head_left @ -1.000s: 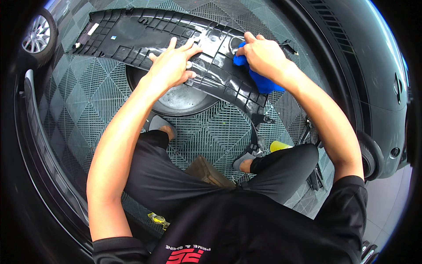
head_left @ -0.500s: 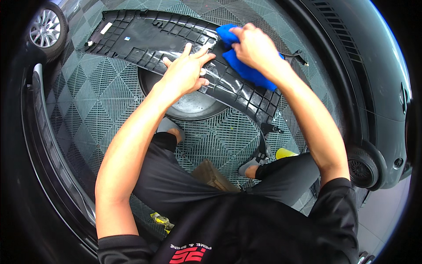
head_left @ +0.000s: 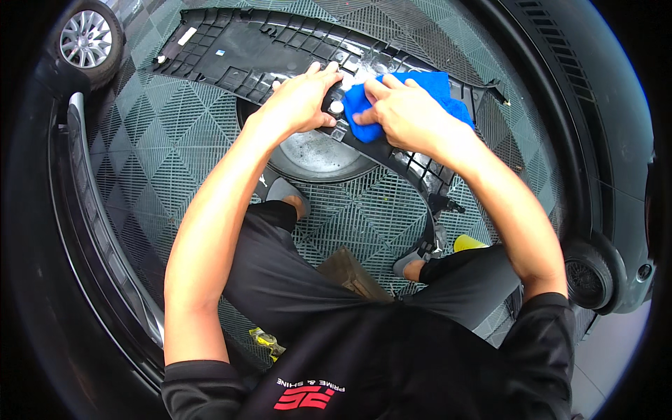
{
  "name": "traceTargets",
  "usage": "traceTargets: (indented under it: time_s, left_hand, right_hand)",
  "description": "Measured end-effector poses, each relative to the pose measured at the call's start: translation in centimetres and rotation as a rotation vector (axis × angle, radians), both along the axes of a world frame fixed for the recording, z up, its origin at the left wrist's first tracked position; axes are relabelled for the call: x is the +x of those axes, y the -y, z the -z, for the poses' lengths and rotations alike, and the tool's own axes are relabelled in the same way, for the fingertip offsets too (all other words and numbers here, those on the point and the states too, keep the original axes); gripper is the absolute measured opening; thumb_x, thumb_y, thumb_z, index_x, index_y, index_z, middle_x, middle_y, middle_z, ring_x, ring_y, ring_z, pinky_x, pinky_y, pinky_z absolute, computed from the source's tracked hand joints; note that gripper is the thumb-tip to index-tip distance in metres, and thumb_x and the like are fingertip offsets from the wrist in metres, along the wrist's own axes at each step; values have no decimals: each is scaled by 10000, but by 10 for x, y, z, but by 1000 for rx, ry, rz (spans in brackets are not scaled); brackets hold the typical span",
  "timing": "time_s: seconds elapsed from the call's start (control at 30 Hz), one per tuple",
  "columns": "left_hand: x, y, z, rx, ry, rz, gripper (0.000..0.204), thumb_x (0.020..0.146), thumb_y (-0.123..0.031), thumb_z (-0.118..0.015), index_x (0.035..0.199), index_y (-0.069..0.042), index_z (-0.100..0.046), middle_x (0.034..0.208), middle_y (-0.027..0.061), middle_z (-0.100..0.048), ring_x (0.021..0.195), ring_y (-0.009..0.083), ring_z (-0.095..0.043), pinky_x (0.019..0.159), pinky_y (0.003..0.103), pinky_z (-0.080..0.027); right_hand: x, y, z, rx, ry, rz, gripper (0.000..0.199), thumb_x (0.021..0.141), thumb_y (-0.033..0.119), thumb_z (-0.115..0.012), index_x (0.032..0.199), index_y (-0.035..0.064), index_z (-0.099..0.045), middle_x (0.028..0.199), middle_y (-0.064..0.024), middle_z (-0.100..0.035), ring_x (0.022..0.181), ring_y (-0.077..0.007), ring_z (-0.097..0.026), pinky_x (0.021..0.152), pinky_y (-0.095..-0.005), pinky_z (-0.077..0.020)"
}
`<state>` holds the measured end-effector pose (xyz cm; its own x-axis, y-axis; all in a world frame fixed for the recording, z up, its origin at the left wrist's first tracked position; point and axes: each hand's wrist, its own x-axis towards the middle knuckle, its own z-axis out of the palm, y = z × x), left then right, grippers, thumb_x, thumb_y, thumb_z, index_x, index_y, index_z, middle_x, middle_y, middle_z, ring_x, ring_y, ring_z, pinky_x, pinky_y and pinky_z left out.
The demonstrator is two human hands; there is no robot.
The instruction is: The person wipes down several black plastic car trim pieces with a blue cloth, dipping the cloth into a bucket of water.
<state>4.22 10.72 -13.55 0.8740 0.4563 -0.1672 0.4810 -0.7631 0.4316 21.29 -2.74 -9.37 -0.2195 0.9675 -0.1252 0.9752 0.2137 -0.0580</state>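
Observation:
A long black ribbed plastic trim panel (head_left: 245, 52) lies in front of me with its gridded side facing up. My left hand (head_left: 299, 101) rests on its middle, fingers spread and holding nothing. By that hand's fingers sits a small white round piece (head_left: 336, 108) on the panel. My right hand (head_left: 402, 115) presses a crumpled blue cloth (head_left: 434, 85) onto the panel's right half, fingers curled into the fabric. The cloth hides part of the ribs. Shiny, glossy patches show on the panel around both hands.
Beneath the panel is a round black-rimmed object with a grey top (head_left: 318, 157). Car bodywork (head_left: 609, 140) stands at right, a car wheel (head_left: 87, 40) at upper left. A brown box (head_left: 353, 273), a yellow item (head_left: 467, 243) and a yellow packet (head_left: 267, 343) lie on the grid-tile floor (head_left: 189, 154).
My right hand has brought the cloth down and nearer my left hand; the cloth is now spread wider over the panel. The whole view has shifted slightly.

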Motion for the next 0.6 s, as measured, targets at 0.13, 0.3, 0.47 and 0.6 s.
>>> traceTargets:
  time_s: [0.13,0.3,0.47,0.6]
  left_hand:
    - [4,0,-8,3,-73,-5,887,716,-180,-838,1490,-150,-405,1596,76,-306,1458,340,-303,1175,505,-300]
    - [6,4,-10,-20,-77,-25,883,721,-137,-829,1493,-178,-403,1602,68,-291,1463,334,-294,1178,540,-280]
    - [4,2,-9,-21,-90,-20,893,718,-124,-827,1497,-182,-395,1604,74,-284,1468,333,-280,1184,540,-270]
    - [5,2,-8,-21,-84,-21,847,739,-63,-769,1495,-172,-402,1595,82,-302,1467,330,-281,1190,511,-274]
  right_hand:
    - [-8,1,-2,-76,22,-11,284,828,155,-632,1052,252,-776,1154,-74,-576,1145,-262,-542,908,-443,-463]
    - [-9,-2,-1,149,196,-61,282,816,143,-619,1034,239,-771,1157,-85,-568,1130,-274,-533,876,-415,-463]
    - [-20,-2,-6,-126,26,-94,209,847,244,-618,967,241,-789,1144,-78,-586,1159,-272,-533,917,-438,-457]
    - [-5,-2,-7,78,115,-25,212,831,232,-627,966,238,-790,1184,-82,-585,1149,-290,-542,937,-458,-453]
